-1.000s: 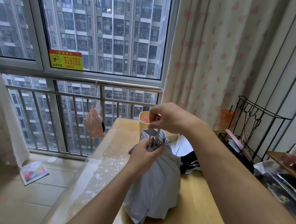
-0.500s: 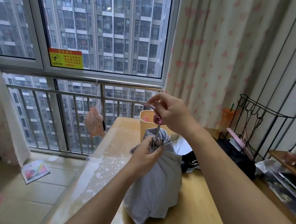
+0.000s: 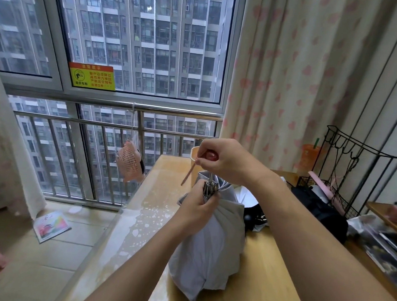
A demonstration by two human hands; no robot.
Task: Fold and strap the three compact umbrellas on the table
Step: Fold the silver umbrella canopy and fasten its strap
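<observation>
A light grey compact umbrella (image 3: 213,242) stands upright on the wooden table (image 3: 266,277), its canopy bunched loosely. My left hand (image 3: 196,208) grips the gathered fabric and metal ribs near the top. Above it, my right hand (image 3: 224,160) is closed on the umbrella's reddish handle, and a thin pink strap (image 3: 188,174) hangs from it. A short piece of metal shaft shows between the two hands. Behind the grey one lie a black umbrella (image 3: 257,218) and a white umbrella (image 3: 248,195), both mostly hidden.
A beige cup (image 3: 193,154) stands at the table's far end. A black wire rack (image 3: 345,173) and a black bag (image 3: 321,211) sit at right, with magazines (image 3: 387,245) nearer. Window railing (image 3: 115,131) holds a pink fan (image 3: 129,160). A booklet (image 3: 51,226) lies on the floor.
My right hand has lifted a little with the handle, so a short length of shaft shows, and the pink strap now hangs free. My left hand keeps its grip on the ribs.
</observation>
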